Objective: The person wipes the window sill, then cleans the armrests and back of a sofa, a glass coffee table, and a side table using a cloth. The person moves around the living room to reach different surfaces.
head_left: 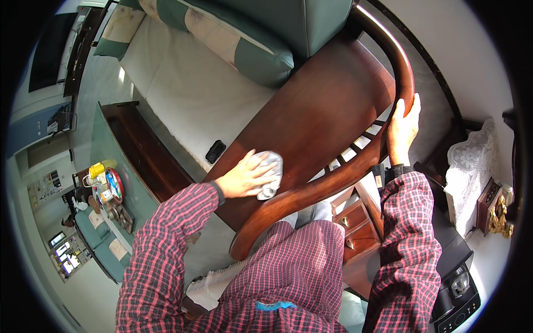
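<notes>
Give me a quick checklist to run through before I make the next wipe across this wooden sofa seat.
1. Crumpled pale grey cloth under left hand: ok, pressed flat on it.
2. Cloth on the dark brown wooden seat panel: ok.
3. Right hand steadying the curved wooden armrest: ok.
4. Small black rectangular device on the white seat cushion, clear of the panel: ok.
5. Cloth damp or dry: cannot tell.

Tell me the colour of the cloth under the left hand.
The cloth is pale grey-blue; head view.
</notes>
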`<state>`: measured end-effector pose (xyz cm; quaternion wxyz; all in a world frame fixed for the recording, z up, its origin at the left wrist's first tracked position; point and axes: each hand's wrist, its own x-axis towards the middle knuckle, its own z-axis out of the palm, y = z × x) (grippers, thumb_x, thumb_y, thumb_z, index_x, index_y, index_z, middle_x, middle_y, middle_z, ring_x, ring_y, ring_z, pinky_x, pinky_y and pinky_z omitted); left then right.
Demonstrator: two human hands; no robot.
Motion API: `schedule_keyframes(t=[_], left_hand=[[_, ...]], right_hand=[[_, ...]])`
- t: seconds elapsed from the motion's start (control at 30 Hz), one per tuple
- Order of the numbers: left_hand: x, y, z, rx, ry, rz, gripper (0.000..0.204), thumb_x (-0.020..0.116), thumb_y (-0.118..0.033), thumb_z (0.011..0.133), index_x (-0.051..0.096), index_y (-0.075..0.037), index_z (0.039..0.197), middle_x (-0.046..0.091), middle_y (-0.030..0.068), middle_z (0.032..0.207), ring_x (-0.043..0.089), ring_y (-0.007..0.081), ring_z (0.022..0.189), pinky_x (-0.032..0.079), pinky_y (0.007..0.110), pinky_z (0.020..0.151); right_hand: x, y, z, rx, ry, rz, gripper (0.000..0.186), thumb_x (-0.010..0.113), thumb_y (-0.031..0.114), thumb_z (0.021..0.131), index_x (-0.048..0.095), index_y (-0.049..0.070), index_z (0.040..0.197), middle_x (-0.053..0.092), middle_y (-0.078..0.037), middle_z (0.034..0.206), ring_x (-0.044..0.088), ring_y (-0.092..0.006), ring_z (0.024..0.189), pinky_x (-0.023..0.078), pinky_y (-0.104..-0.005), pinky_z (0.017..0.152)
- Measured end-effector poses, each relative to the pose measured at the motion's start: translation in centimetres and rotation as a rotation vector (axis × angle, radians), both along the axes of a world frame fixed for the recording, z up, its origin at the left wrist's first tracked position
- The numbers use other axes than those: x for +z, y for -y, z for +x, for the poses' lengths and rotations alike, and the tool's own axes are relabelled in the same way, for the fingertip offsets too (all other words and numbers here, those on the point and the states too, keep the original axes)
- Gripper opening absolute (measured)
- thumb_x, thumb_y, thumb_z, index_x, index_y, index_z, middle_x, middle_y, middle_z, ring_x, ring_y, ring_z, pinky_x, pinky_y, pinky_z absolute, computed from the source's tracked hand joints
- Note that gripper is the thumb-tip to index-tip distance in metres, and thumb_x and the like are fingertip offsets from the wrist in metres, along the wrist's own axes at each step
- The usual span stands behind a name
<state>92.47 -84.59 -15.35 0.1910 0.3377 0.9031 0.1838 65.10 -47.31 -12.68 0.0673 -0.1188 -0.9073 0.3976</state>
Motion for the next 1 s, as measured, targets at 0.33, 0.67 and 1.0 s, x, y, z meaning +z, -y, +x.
schedule_keyframes(t=[0.33,0.67,1.0], left_hand=[[-2.1,-2.5,0.9,-0.035,-0.010,0.063,0.058,0.072,-0.040,0.090,0.058,-0.026,0.145,0.041,0.0081,0.162,0.025,0.0371,0.156,0.023,0.070,0.120],[1.2,4.8,17.1,-0.133,0.070,-0.105,0.058,0.077,-0.032,0.083,0.060,-0.028,0.137,0.055,-0.0017,0.146,0.041,0.0295,0.143,0.034,0.069,0.116],[-0.8,8.9,6.0,0.269,-0.077,-0.076,0.063,0.079,-0.030,0.082,0.060,-0.022,0.142,0.044,0.0136,0.157,0.035,0.0419,0.147,0.032,0.067,0.118]], right_hand=[[-0.2,-0.4,-0.1,0.014,-0.001,0.046,0.061,0.055,0.036,0.104,0.044,0.002,0.154,0.053,-0.024,0.151,0.053,-0.0396,0.138,0.041,-0.0425,0.116],[-1.3,-1.5,-0.7,0.051,-0.033,0.108,0.062,0.056,0.039,0.104,0.044,0.004,0.154,0.056,-0.025,0.147,0.056,-0.0396,0.135,0.044,-0.0424,0.112],[-2.0,-2.9,-1.7,0.088,-0.024,0.182,0.066,0.055,0.044,0.104,0.043,0.004,0.155,0.052,-0.023,0.153,0.053,-0.0373,0.139,0.040,-0.0421,0.116]])
